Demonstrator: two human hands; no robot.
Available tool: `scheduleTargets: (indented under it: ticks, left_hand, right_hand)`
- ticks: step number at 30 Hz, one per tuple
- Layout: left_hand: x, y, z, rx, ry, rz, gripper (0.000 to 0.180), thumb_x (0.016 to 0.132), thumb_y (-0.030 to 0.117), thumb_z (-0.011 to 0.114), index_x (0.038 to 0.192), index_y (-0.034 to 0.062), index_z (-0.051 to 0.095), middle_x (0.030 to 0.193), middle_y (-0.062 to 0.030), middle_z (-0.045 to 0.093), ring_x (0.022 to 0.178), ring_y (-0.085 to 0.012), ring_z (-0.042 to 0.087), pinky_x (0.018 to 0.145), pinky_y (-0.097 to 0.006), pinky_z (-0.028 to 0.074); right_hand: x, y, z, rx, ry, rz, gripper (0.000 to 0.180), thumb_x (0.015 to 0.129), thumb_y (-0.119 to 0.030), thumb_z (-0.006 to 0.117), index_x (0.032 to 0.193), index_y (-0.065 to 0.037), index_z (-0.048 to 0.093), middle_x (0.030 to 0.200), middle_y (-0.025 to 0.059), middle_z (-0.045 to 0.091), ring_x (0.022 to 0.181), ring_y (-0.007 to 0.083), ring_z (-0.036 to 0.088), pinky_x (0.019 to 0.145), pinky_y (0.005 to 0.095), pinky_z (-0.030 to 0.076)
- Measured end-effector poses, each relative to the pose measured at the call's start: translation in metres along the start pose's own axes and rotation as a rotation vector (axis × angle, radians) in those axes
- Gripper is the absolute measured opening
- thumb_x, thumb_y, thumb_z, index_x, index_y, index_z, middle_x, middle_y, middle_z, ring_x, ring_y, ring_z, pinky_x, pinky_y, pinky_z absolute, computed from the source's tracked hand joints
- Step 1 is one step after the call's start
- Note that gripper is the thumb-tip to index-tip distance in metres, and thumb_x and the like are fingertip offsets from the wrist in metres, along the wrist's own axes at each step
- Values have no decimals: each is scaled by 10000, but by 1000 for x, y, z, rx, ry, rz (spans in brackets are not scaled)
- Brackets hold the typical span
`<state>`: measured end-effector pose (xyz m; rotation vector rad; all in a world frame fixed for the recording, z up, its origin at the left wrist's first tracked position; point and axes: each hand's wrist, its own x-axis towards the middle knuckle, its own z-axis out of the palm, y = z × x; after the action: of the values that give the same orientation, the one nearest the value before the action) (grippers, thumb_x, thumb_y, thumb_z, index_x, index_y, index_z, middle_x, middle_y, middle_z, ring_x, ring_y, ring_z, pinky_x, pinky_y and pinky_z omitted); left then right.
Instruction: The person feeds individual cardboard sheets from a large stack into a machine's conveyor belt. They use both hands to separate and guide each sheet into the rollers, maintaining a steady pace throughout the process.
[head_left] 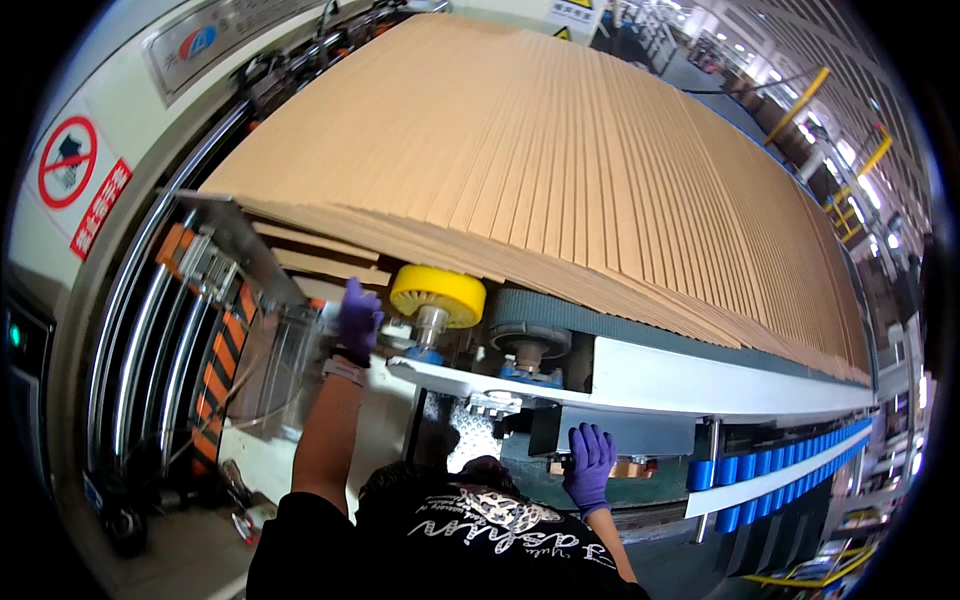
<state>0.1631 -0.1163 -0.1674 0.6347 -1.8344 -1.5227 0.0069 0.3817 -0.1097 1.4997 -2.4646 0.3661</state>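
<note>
My left hand (358, 318), in a purple glove, is raised beside the yellow wheel (438, 295). Its fingers look parted and reach toward the edges of the lower cardboard sheets (325, 265); whether they touch cannot be made out. Nothing shows in its grip. My right hand (590, 465), gloved in the same purple, lies with fingers stretched out on a grey machine box (640, 432) below the white side rail (690, 378). Above both hands spreads a large overlapping row of brown cardboard sheets (540, 140), carried on a dark belt (560, 312).
Left of my left arm stand a metal plate (245, 240), an orange-and-black striped guard (222, 370) and long steel rollers (140, 350). A prohibition sign (67, 162) marks the pale machine wall. Blue rollers (745, 468) line the lower right. Yellow posts (800, 105) rise at the far right.
</note>
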Motion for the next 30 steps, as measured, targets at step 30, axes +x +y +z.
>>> scheduleTargets:
  ticks: [30]
  left_hand:
    - [-98, 67, 99, -206, 416, -83, 383, 961, 131, 562, 1313, -1, 488, 1256, -115, 567, 1120, -189, 549, 973, -314, 438]
  right_hand:
    - [-6, 4, 7, -72, -29, -1, 711, 744, -212, 642, 1403, -72, 415, 1431, 150, 423, 1367, 355, 339, 1138, 557, 201]
